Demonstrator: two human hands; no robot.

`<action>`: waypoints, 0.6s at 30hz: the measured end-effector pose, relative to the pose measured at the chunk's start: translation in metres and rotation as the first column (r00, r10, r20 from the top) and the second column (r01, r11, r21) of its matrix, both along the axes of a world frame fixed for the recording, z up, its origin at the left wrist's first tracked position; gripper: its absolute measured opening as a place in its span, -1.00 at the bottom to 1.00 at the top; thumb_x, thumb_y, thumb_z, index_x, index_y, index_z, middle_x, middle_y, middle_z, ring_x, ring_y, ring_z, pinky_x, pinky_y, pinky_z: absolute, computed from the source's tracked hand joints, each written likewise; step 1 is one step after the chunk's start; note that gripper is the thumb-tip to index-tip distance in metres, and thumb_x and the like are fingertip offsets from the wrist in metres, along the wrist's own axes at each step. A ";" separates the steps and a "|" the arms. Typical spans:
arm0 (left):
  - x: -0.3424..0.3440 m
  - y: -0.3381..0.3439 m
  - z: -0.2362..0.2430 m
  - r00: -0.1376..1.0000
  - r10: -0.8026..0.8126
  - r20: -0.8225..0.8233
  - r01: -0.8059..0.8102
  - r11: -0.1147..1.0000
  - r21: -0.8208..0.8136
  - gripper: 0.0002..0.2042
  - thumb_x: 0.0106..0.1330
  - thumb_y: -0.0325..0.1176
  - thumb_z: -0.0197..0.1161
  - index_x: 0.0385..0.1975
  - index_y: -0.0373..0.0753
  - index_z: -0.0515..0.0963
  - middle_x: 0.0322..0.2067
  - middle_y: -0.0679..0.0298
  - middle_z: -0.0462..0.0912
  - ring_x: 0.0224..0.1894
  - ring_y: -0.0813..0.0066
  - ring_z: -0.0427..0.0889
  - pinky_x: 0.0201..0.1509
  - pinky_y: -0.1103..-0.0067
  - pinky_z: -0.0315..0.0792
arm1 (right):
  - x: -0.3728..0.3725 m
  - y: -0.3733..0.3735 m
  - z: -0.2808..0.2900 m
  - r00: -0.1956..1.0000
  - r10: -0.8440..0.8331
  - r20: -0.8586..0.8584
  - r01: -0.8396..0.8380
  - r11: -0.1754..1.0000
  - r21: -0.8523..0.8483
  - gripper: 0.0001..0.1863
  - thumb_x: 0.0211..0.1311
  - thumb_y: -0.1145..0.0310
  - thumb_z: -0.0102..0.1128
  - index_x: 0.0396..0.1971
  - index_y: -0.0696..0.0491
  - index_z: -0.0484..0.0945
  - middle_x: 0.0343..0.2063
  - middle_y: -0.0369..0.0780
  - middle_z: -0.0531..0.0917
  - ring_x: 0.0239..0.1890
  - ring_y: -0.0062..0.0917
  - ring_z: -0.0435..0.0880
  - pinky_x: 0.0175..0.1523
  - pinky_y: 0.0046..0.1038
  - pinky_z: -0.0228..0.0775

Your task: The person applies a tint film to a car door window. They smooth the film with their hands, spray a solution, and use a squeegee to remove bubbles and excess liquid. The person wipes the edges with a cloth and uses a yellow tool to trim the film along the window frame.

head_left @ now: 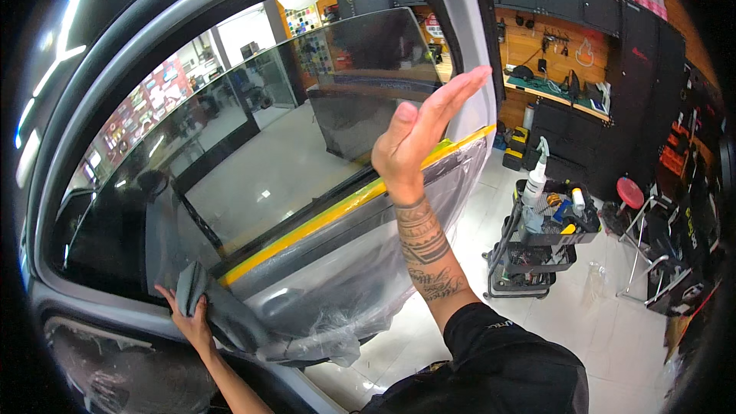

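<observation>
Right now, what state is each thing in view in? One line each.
Left hand: closed on the grey cloth.
Grey cloth: bunched.
Right hand: raised, open, empty.
Window glass: partly lowered.
Yellow strip: stretched below the glass.
Plastic sheet: draped, wrinkled.
Spray bottle: upright on the cart.
Cart: loaded, upright.
Overhead cabinets: shut.

Head view, one: wide fisheye, left of a side-by-side pair worn on the person's head, upright and unmirrored, facing ahead and down across the door window (268, 161), straight edges bowed toward a darkened rim. Range: close on the left hand (195, 323), near left, and the right hand (414, 142), near centre, with the black sleeve (510, 349) nearest the lens, near right; coverage running back to a tool trolley (566, 238), right, and a workbench (563, 100), far right.
</observation>
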State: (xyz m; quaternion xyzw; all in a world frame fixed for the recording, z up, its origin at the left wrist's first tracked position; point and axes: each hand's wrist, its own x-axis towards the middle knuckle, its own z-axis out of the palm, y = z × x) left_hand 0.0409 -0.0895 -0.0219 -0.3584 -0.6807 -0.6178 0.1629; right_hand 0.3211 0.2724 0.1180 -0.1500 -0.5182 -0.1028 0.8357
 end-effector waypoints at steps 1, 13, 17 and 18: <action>0.001 -0.002 0.001 1.000 0.008 0.002 -0.008 1.000 0.024 -0.11 0.06 -0.40 0.31 0.37 -0.26 -0.11 0.21 -0.09 0.25 0.30 0.19 0.12 0.31 0.51 -0.04 | -0.007 -0.003 -0.002 1.000 0.011 -0.016 -0.011 1.000 0.017 -0.26 0.41 0.03 -0.35 0.33 0.26 -0.26 0.35 0.11 -0.29 0.41 -0.05 -0.36 0.40 -0.09 -0.54; 0.012 -0.003 0.003 0.999 -0.021 0.033 0.019 0.999 0.044 -0.14 0.04 -0.39 0.28 0.36 -0.23 -0.05 0.23 -0.13 0.23 0.26 0.19 0.21 0.30 0.47 0.02 | -0.019 -0.012 -0.009 0.998 0.060 -0.026 -0.063 0.987 -0.145 -0.24 0.41 -0.03 -0.41 0.33 0.26 -0.26 0.36 0.11 -0.25 0.41 -0.03 -0.34 0.39 -0.06 -0.56; 0.000 0.002 -0.003 0.998 -0.067 0.000 0.067 0.992 0.107 -0.12 0.02 -0.36 0.30 0.37 -0.19 -0.04 0.21 -0.15 0.25 0.22 0.21 0.26 0.29 0.51 0.03 | -0.026 -0.004 -0.009 0.999 0.049 0.002 -0.048 0.987 -0.151 -0.23 0.40 -0.03 -0.42 0.33 0.27 -0.28 0.35 0.13 -0.28 0.41 -0.03 -0.35 0.38 -0.06 -0.56; 0.001 0.003 -0.003 0.998 -0.056 0.011 0.055 0.995 0.087 -0.13 0.02 -0.37 0.30 0.37 -0.20 -0.04 0.22 -0.14 0.25 0.22 0.21 0.25 0.30 0.51 0.03 | -0.033 0.007 -0.016 0.998 0.042 0.044 -0.032 0.977 -0.209 -0.23 0.40 -0.03 -0.42 0.33 0.28 -0.29 0.35 0.13 -0.28 0.41 -0.03 -0.36 0.38 -0.06 -0.56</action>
